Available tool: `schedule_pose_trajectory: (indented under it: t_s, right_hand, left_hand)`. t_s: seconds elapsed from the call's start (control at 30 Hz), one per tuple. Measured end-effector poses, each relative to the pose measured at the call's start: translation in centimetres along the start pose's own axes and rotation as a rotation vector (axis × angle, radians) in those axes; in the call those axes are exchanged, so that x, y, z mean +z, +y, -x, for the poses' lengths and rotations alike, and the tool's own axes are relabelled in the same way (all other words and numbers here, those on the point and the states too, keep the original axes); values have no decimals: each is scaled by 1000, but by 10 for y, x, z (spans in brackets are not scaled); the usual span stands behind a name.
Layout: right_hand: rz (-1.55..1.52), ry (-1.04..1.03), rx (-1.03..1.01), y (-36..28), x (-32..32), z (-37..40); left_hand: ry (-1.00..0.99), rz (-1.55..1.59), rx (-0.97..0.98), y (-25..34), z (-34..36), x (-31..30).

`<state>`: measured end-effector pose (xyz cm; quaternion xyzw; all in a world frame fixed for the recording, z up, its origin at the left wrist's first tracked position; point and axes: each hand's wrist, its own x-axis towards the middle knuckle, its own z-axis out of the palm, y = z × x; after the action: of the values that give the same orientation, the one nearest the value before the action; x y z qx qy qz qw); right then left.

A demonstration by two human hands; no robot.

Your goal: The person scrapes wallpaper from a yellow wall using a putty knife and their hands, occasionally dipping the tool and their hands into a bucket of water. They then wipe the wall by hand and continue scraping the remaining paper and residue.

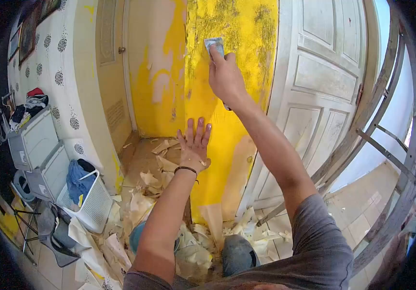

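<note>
My right hand is wrapped around a flat grey-blue scraper, held high against the yellow wall. Dark mottled patches mark the paint around the blade. The scraper's handle is hidden in my fist. Lower down and to the left, my left hand is spread, fingers pointing up, over the corner edge of the same wall; it holds nothing. A strip of peeled covering hangs at the wall's foot.
Peeled scraps litter the floor. A white door and a wooden ladder stand on the right. At left are a white laundry basket, grey storage boxes and a tan door. A blue bucket sits partly behind my left arm.
</note>
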<state>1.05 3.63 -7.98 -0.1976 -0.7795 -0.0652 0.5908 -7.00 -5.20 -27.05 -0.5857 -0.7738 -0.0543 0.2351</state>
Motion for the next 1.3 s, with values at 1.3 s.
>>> schedule_pose_trajectory:
  t_s: [1.3]
  right_hand:
    - [34,73,280,100,-55,83]
  left_hand:
    - [195,-17,68,-12,-7,30]
